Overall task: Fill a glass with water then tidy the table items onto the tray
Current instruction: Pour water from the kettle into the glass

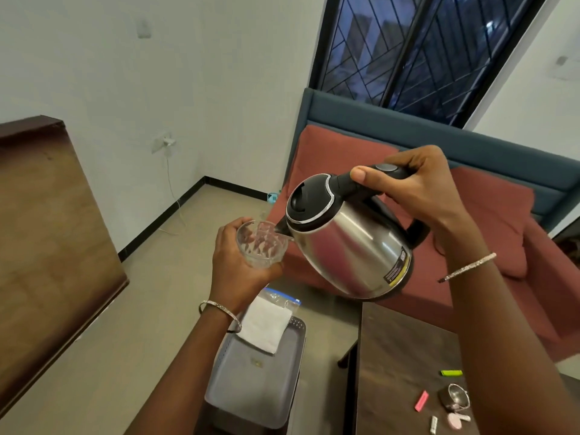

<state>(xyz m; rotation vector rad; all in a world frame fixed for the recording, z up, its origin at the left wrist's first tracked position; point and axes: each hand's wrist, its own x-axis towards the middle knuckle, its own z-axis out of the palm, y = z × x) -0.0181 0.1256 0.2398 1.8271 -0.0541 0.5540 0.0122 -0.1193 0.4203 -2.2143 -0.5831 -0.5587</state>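
While right hand (417,196) grips one tilted kettle (345,249), left hand (232,273) clasps one glass (260,244); one tray (251,384) below.

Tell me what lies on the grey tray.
A clear zip bag holding something white lies on the tray's far end. The left wrist hides part of its left rim.

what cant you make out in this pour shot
Head view:
- Water level in the glass: clear facets blur it, left hand wraps it.
- How full the kettle is: steel wall, closed lid.
- Shiny round item on the table: too small to name.
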